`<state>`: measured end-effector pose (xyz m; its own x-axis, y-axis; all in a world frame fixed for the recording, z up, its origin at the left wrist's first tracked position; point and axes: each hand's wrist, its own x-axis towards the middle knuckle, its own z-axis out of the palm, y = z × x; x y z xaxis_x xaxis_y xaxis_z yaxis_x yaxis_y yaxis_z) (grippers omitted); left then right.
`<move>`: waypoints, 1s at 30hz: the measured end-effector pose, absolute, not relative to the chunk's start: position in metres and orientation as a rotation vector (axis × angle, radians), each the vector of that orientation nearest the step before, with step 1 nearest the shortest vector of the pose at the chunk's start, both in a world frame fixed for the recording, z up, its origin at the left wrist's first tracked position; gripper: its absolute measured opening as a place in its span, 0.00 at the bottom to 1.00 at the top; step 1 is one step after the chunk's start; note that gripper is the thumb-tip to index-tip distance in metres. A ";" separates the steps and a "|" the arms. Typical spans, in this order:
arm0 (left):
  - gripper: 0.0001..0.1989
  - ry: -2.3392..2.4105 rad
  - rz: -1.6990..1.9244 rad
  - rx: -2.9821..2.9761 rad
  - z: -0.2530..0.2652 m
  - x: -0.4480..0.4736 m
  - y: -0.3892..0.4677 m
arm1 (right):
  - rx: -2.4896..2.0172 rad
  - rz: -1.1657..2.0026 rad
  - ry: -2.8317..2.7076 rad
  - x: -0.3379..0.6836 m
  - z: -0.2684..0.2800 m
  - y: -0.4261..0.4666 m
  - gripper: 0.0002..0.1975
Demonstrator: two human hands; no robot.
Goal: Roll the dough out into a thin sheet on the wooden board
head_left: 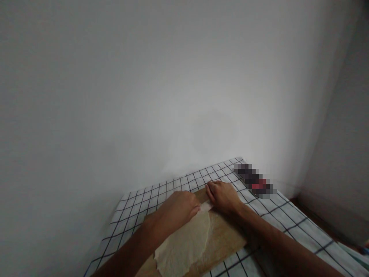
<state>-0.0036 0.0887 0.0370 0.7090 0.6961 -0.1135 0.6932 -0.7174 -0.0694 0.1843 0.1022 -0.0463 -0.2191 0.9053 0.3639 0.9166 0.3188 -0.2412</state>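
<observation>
A thin, pale sheet of dough (184,244) with an uneven edge lies on a wooden board (226,234). Its far end narrows into a whitish, rolled-looking strip between my two hands. My left hand (183,204) is closed over the far left part of the dough, knuckles up. Just to its right and slightly farther away, my right hand (221,194) is also closed, with curled fingers at the other end of that strip. Whether a rolling pin lies inside the strip is hidden by my hands and the dough.
Under the board, a white cloth with dark grid lines (268,204) covers the table. A pixelated dark and red object (253,181) lies near the far right edge. A plain pale wall (173,96) rises behind the table, and another wall stands at right.
</observation>
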 end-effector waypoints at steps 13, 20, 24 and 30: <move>0.17 -0.972 0.311 -3.076 0.043 -0.008 0.106 | -1.751 0.024 -2.139 0.184 -0.041 0.103 0.26; 0.13 -1.134 0.280 -3.037 0.030 -0.006 0.111 | -1.757 0.017 -2.151 0.184 -0.042 0.103 0.26; 0.11 -1.134 0.176 -3.099 0.027 -0.012 0.111 | -1.762 0.016 -2.152 0.184 -0.043 0.105 0.25; 0.16 -1.202 0.028 -3.129 0.024 -0.020 0.099 | -1.788 0.032 -2.149 0.183 -0.041 0.103 0.25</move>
<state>-0.0203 0.0994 0.0237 0.7455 0.6604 -0.0903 0.6639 -0.7236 0.1889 0.1833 0.1026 -0.0409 -0.1473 0.9579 0.2464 0.9502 0.2063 -0.2337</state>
